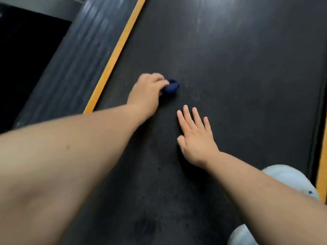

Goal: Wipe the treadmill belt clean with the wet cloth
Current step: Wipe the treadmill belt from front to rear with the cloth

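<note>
Head view, looking down at the treadmill belt [238, 76] - dark, textured, and it fills most of the frame. The left hand [147, 93] sits just off centre at about 11 o'clock, fingers curled round a small bunched-up navy cloth [171, 88] and pressing it onto the belt. The cloth pokes out on the hand's 3 o'clock side, and some of it is hidden under the fingers.

The right hand [196, 137] is at roughly 4 o'clock from centre, lying flat on the belt with the fingers straight and slightly spread, holding nothing. From this hand the cloth is at about 11 o'clock - near but not touching.

A yellow strip [115, 55] runs along the belt's edge from 12 o'clock down towards 9, with a ribbed dark side rail [70, 59] just beyond it. Another bit of yellow [321, 174] shows at the far edge around 4 o'clock. The belt looks patchy and a bit darker near the bottom, with a few small specks.

Down at 5 o'clock there are two pale rounded shapes [290, 179]; can't tell what they are.
</note>
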